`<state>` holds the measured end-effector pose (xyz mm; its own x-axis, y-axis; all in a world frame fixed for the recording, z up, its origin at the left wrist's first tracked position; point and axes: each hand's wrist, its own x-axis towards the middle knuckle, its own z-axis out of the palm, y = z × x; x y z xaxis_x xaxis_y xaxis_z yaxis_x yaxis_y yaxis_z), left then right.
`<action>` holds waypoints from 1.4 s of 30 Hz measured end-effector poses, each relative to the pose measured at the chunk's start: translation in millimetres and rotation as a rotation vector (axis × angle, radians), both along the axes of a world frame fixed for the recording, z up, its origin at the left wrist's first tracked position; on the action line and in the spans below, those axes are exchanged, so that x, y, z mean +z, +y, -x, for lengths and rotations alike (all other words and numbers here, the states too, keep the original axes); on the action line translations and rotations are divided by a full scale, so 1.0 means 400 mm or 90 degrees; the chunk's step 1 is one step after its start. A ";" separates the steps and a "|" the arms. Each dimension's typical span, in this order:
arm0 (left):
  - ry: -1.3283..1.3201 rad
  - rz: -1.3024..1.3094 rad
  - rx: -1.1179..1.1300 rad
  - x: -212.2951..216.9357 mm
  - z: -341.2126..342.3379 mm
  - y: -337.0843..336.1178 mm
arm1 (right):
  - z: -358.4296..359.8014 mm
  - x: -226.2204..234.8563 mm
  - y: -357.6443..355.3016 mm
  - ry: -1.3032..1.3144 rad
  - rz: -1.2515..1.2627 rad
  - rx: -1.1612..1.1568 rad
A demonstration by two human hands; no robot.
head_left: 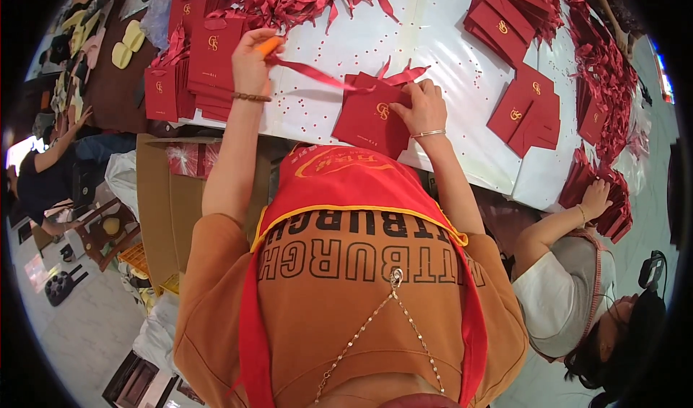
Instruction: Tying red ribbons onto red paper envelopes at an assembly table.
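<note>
In front of me, at the table's near edge, lies a small stack of red paper pouches (375,123) with gold lettering, slightly fanned. My right hand (424,108) grips the top pouch at its upper right corner, thumb on the front. A red ribbon (317,74) stretches from the top of the stack to my left hand (253,58). Closed in that left hand is an orange-handled tool (270,46); its working end is hidden. The ribbon's end also meets the left fingers. Two shorter ribbon tails (406,74) stick up from the stack beside my right hand.
Red pouches (215,54) stand stacked at the left, below a heap of loose ribbons (310,0). More pouches (523,108) lie at the right. Red dots speckle the white tabletop (447,40). A cardboard box (162,206) stands lower left. A co-worker's hand (595,200) touches ribboned pouches at right.
</note>
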<state>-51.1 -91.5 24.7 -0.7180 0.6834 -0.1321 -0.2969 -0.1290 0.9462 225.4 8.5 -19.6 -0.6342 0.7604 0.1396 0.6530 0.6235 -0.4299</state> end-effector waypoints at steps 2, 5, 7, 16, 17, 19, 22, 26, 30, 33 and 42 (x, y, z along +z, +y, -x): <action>0.122 0.062 0.008 0.010 0.019 -0.029 | -0.006 0.010 0.011 0.006 0.048 -0.009; 0.003 0.071 -0.045 0.029 0.021 -0.065 | -0.024 0.004 0.031 0.016 0.149 -0.037; -0.152 0.048 -0.082 0.034 0.015 -0.077 | -0.038 0.000 0.040 0.024 0.145 -0.035; -0.126 -0.062 0.058 -0.002 0.038 -0.082 | -0.067 -0.017 0.028 0.051 0.253 -0.073; -0.212 -0.125 0.010 0.005 0.036 -0.080 | -0.071 -0.023 0.026 0.084 0.300 -0.082; -0.282 -0.165 -0.011 0.018 0.017 -0.071 | -0.062 -0.029 0.026 0.118 0.313 -0.074; -0.308 -0.225 -0.054 0.051 -0.013 -0.055 | -0.020 -0.029 0.017 0.148 0.351 -0.052; -0.059 -0.090 -0.070 0.046 -0.032 -0.032 | 0.032 -0.066 0.013 0.206 0.428 -0.047; 0.240 0.149 -0.264 0.022 -0.146 -0.004 | 0.034 -0.077 0.014 0.214 0.541 -0.038; 0.442 0.205 -0.361 -0.060 -0.240 0.013 | 0.035 -0.050 0.012 0.210 0.566 -0.036; 0.577 0.306 -0.334 -0.125 -0.314 0.049 | 0.035 -0.048 0.005 0.210 0.490 -0.027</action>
<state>74.7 -71.8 -25.4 -0.3240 0.9452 -0.0400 0.6073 0.2402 0.7572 211.6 10.5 -38.7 -0.6207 0.7414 -0.2552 0.4357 0.0555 -0.8984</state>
